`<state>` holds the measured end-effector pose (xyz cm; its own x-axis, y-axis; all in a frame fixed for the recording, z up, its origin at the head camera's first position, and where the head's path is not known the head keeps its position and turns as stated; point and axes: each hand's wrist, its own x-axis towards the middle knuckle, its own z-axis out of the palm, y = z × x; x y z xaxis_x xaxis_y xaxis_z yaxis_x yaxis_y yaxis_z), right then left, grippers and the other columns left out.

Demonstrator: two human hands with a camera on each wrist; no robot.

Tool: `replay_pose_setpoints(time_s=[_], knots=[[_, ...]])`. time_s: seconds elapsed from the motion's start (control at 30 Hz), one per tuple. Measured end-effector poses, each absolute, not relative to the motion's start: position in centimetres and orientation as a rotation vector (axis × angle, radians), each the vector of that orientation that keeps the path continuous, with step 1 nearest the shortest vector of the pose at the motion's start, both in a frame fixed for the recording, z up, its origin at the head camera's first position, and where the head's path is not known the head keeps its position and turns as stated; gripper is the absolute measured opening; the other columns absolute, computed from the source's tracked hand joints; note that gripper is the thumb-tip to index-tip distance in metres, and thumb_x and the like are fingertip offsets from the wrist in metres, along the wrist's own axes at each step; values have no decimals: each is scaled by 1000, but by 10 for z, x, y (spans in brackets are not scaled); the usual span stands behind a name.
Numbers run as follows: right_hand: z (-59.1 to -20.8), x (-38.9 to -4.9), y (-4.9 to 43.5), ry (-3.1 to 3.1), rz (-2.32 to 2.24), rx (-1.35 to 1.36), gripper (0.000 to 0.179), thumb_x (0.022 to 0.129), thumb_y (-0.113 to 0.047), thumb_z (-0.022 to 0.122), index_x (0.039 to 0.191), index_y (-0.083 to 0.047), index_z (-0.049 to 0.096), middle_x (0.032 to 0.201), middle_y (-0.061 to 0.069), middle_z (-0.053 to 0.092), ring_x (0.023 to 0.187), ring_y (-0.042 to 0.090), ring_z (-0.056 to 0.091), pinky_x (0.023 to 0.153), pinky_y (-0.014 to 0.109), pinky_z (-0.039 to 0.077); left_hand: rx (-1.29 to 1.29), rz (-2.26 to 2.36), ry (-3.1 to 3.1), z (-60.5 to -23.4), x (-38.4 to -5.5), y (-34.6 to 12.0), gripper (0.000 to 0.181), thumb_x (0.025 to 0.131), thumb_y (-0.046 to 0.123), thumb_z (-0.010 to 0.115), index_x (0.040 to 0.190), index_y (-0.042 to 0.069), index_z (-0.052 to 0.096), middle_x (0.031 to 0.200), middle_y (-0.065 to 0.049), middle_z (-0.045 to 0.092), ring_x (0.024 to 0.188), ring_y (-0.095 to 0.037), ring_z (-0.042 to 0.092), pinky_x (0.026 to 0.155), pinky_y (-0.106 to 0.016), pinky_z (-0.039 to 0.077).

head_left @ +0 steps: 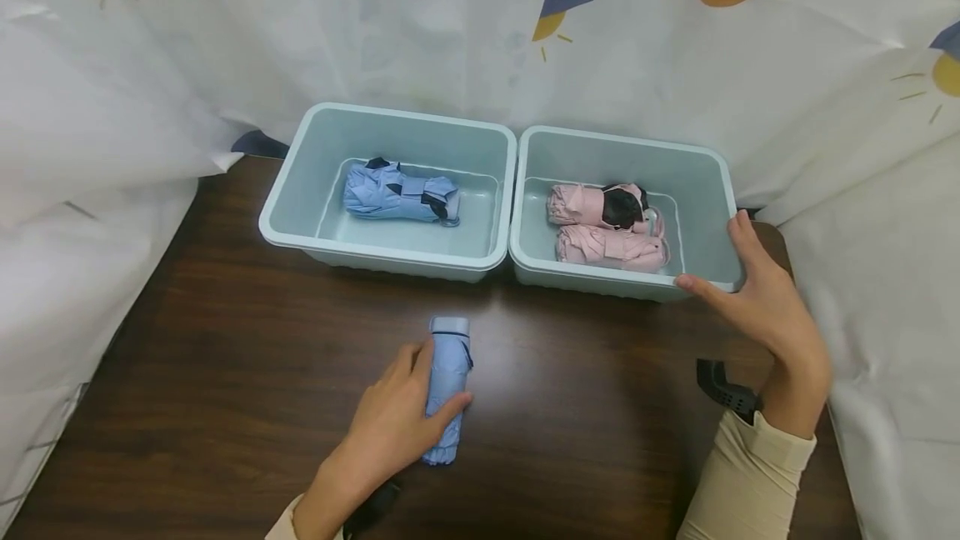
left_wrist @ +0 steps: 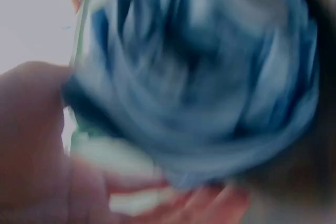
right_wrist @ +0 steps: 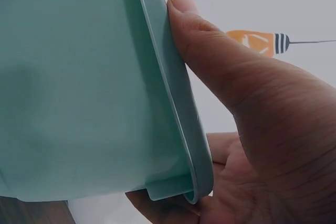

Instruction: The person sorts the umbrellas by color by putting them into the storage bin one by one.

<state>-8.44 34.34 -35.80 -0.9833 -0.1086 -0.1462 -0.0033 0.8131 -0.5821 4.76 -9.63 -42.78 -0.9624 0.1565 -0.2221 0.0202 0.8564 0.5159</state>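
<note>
My left hand [head_left: 397,407] grips a folded light-blue umbrella [head_left: 452,357] over the table, its thumb on one side and its fingers on the other. In the left wrist view the end of the umbrella [left_wrist: 194,87] is large and blurred. My right hand [head_left: 776,307] holds the front right corner of the right-hand pale blue bin [head_left: 622,140]. Seen from the right wrist, the thumb [right_wrist: 205,35] lies along the bin's rim [right_wrist: 170,77] and the other fingers bend behind the corner. Two folded pink umbrellas [head_left: 611,247] lie side by side in that bin.
Left of it stands a matching bin [head_left: 405,117] with blue folded umbrella material [head_left: 397,194] inside; the bins' rims nearly touch. Both stand at the back of a dark wooden table [head_left: 225,357]. A white patterned curtain [head_left: 420,23] hangs behind and along the sides.
</note>
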Motion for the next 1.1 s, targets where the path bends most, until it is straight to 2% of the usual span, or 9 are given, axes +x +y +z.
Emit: replay_pose_setpoints(time_s=[0.07, 0.17, 0.33, 0.63, 0.9, 1.1], knots=[[-358, -84, 343, 2830, -906, -81, 109, 95, -45, 78, 170, -25, 3, 178, -8, -5, 166, 43, 6, 122, 76, 21, 73, 781, 2790, -428, 48, -91, 90, 94, 54, 76, 153, -6, 47, 138, -27, 57, 111, -37, 68, 79, -51, 62], [-358, -83, 343, 2838, -903, -78, 110, 94, -45, 80, 170, -23, 4, 178, -8, -3, 166, 42, 8, 122, 76, 23, -24, 791, 2792, -430, 48, -86, 91, 91, 56, 79, 151, -5, 48, 132, -25, 58, 100, -34, 68, 75, -50, 61], [-358, -83, 343, 2856, -895, -81, 110, 93, -45, 81, 170, -22, 6, 178, -8, -1, 166, 43, 11, 121, 75, 24, -128, 800, 2798, -434, 52, -78, 100, 89, 67, 74, 154, -3, 44, 131, -25, 61, 100, -35, 66, 77, -53, 59], [-356, -85, 344, 2851, -892, -81, 110, 93, -46, 80, 170, -26, 5, 178, -10, -2, 165, 45, 12, 120, 76, 24, -234, 818, 2826, -436, 54, -71, 88, 85, 49, 85, 144, -7, 51, 117, -23, 64, 97, -34, 67, 76, -54, 59], [-356, -86, 344, 2843, -903, -61, 112, 92, -47, 80, 170, -30, 1, 178, -9, -4, 165, 46, 12, 120, 76, 24, -204, 830, 2819, -438, 53, -73, 80, 85, 46, 86, 142, -2, 56, 122, -21, 65, 100, -34, 69, 76, -53, 60], [-357, -85, 345, 2832, -894, -51, 112, 93, -49, 79, 170, -29, 0, 178, -8, -4, 165, 47, 12, 120, 76, 24, -177, 819, 2805, -438, 52, -76, 77, 84, 45, 87, 143, 5, 59, 123, -19, 65, 93, -32, 70, 72, -49, 60]])
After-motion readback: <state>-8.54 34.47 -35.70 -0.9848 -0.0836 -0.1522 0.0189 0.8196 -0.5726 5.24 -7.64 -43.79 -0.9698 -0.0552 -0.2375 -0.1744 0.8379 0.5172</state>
